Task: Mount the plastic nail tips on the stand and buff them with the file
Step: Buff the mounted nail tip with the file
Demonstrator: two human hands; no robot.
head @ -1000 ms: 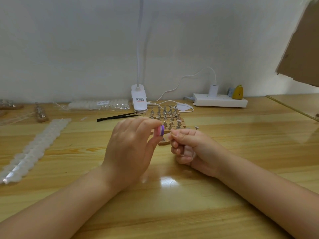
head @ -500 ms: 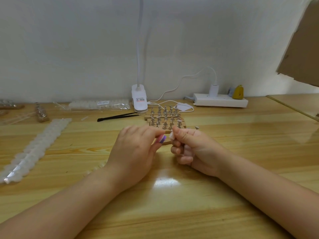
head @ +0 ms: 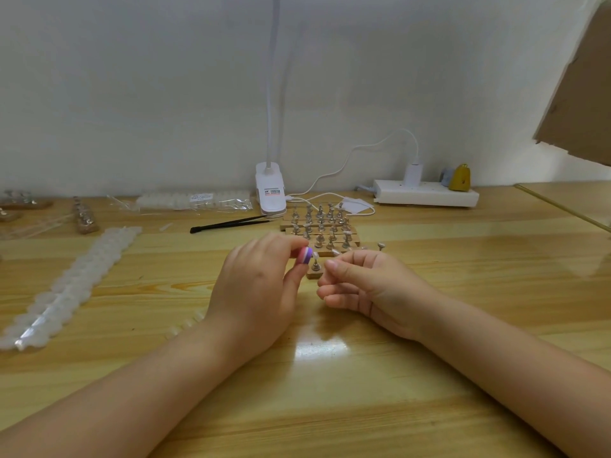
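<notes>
Since half a second ago, our left hand (head: 256,285) has lifted the file (head: 305,255) a little and pulled it away from our right hand (head: 367,285), so now we can see a small gap between them.

Our left grip is closed on the file, which is pink and purple, pinched between the thumb and the fingers. We hold it up by its end so the flat side can rub a nail tip.

Our right grip is closed too, pinching one clear nail tip (head: 333,253) between the thumb and first finger. Just below the gap, a small stand (head: 315,269) sits on the tabletop (head: 330,391) with a tip on top of it. We think we hold the loose tip close so we can put it on a peg next.

Behind our hands is a rack of many pegs (head: 320,226). Long strips of nail tips (head: 66,289) lie at the left, near black tweezers (head: 231,223).
</notes>
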